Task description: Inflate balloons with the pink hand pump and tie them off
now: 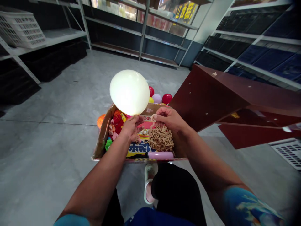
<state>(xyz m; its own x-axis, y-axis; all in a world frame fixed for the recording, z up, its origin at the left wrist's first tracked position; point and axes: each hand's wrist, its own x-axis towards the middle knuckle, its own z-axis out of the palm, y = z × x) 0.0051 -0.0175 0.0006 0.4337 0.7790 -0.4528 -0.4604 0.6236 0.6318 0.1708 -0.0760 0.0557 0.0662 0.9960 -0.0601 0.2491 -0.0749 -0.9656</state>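
A large inflated white balloon [129,91] stands above the left part of an open cardboard box [100,142]. My left hand [132,128] is closed at the balloon's lower end, its neck hidden by the fingers. My right hand [169,118] pinches a thin beige cord [152,125] between thumb and fingers. Below it lies a tangled beige cord pile [161,138] in the box. A balloon pump [161,155] with a pink barrel lies along the near side. Uninflated balloons [118,121], red, yellow, pink and green, fill the left side.
Inflated balloons [157,98] rest on the floor beyond the box, and an orange balloon [101,120] lies left of it. A dark red panelled piece [211,94] stands close on the right. Metal shelves [143,31] line the walls. A white basket [23,28] sits upper left.
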